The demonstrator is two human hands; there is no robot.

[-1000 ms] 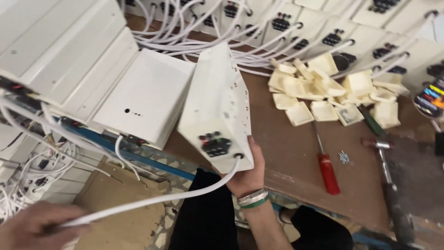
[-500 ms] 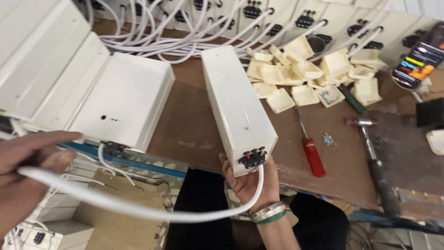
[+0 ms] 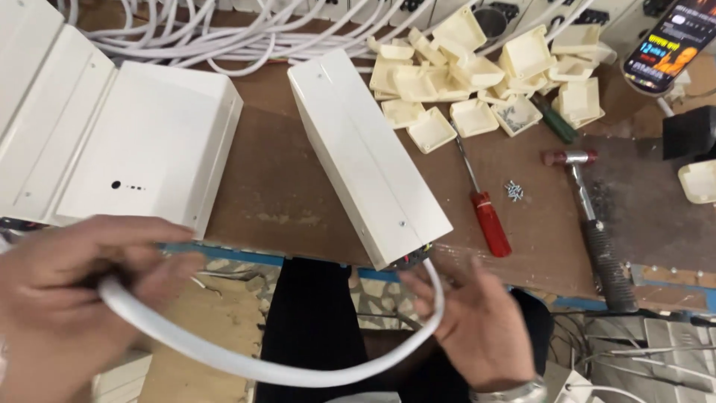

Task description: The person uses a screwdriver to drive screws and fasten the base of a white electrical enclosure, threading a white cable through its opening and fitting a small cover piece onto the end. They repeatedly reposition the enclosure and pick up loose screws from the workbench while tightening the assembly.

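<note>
Since half a second ago, the right hand [image 3: 477, 328] has let go of the white box [image 3: 365, 153] and is now hovering open-fingered just below its near end. The box is lying on the brown table [image 3: 276, 194], its long axis running from far-left to near-right, cable end pointing toward the person. The left hand [image 3: 71, 298] is curling around the white cable [image 3: 283, 366].
</note>
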